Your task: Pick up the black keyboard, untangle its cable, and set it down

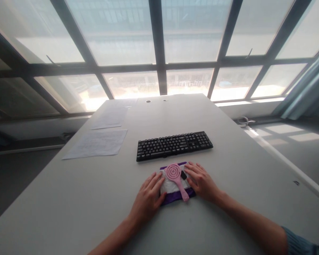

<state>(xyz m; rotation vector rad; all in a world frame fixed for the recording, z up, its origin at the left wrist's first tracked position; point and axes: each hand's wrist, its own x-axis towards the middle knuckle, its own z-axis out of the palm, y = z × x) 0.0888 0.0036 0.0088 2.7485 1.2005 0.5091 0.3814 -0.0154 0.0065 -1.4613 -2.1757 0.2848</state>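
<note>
A pink hairbrush with a round, spiral-slotted head lies on a flat purple-and-white packet, its handle angled towards me. Beside the brush head, a small black piece rests on the packet. My left hand lies at the packet's left edge, fingers stretched out and fingertips touching it. On the other side, my right hand has its fingers extended over the packet's right edge, close to the black piece. Neither hand is wrapped around anything.
Just beyond the packet is a black keyboard on the white table. Printed sheets of paper lie at the left. Large windows stand behind the table, with a curtain at the right and a coiled white cable near the wall.
</note>
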